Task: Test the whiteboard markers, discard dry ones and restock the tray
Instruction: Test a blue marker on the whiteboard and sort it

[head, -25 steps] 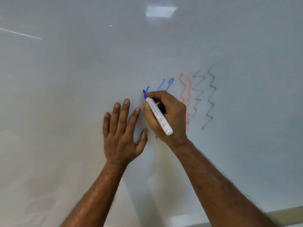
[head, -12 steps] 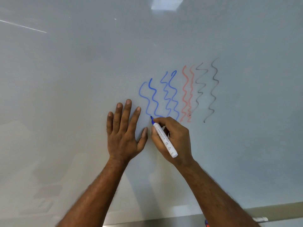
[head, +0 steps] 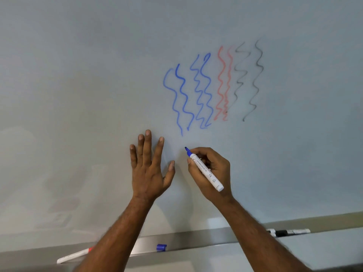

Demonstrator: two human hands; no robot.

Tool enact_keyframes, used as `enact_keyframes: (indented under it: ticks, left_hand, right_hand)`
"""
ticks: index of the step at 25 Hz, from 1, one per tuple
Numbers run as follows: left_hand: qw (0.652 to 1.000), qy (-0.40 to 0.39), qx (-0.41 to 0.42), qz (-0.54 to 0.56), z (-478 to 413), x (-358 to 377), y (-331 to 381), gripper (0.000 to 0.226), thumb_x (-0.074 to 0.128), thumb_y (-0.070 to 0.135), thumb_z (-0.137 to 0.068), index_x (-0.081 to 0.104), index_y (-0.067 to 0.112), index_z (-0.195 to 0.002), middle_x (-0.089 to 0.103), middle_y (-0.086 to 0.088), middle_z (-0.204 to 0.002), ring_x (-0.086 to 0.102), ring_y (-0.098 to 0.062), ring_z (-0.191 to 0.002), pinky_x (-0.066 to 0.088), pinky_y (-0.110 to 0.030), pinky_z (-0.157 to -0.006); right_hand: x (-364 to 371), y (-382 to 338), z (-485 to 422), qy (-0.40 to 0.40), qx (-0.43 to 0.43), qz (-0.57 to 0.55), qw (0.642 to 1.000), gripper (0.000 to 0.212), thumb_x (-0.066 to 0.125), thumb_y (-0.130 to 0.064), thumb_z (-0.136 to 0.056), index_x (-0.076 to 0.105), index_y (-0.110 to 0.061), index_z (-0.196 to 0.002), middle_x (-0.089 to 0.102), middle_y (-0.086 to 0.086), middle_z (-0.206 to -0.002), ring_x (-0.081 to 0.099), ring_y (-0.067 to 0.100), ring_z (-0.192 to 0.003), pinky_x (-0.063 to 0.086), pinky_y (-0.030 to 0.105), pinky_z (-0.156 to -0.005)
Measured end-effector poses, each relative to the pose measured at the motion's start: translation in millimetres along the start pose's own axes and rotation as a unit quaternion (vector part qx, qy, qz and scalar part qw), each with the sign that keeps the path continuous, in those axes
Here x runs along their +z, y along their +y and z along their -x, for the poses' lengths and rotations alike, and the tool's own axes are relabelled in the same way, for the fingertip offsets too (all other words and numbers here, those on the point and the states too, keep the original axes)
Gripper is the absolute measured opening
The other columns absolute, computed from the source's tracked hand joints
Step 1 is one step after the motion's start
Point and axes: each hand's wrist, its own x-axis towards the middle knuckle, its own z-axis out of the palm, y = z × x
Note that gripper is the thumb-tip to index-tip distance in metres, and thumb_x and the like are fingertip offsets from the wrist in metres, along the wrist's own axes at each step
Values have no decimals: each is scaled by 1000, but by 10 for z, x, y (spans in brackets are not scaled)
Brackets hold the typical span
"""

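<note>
Head view: we read this as the tail end of the test stroke for the blue marker [head: 205,170]. The right hand [head: 218,165] clasps its barrel in a writing grip, thumb and fingers wrapped round it, cap off. The tip points up-left and sits just below the blue squiggles [head: 184,99], apart from their lower ends. We cannot tell if it touches the whiteboard [head: 78,75]. The left hand [head: 149,173] lies flat on the board with fingers straight and spread, grasping nothing, just beside the marker hand.

The blue lines look solid, so we judge this one a keeper, not a discard. The next move calls for the blue cap [head: 161,247], which lies loose on the tray [head: 196,240] between the forearms. It needs a reach down, the cap pressed on square, and the marker laid in the tray.

To the right are pale red squiggles [head: 223,83] and thin black squiggles [head: 255,79]. A red marker [head: 72,257] rests on the tray's left end, a black marker [head: 288,232] at the right.

The board is glossy grey-white with faint reflections. A pale wall runs below the metal tray, and nothing more of the room shows.
</note>
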Motion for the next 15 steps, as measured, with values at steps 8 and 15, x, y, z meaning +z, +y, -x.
enact_keyframes:
  ticks: [8, 15]
  left_hand:
    - [985, -164, 23, 58, 1068, 67, 195, 69, 52, 42, -90, 34, 12, -150, 18, -16, -161, 14, -32, -150, 16, -56, -120]
    - [915, -395, -9, 83, 2075, 165, 133, 58, 42, 45, -92, 44, 19, -143, 39, -9, -152, 36, -27, -141, 31, -46, -113]
  right_hand:
    - [-161, 366, 843, 42, 275, -142, 950, 16, 73, -15, -77, 72, -10, -92, 68, -1, -76, 58, 12, -58, 47, 23, -52]
    - [-320, 663, 1346, 111, 436, -173, 876, 11, 66, 5, -87, 71, -4, -89, 65, 10, -67, 49, 14, -48, 40, 19, -46]
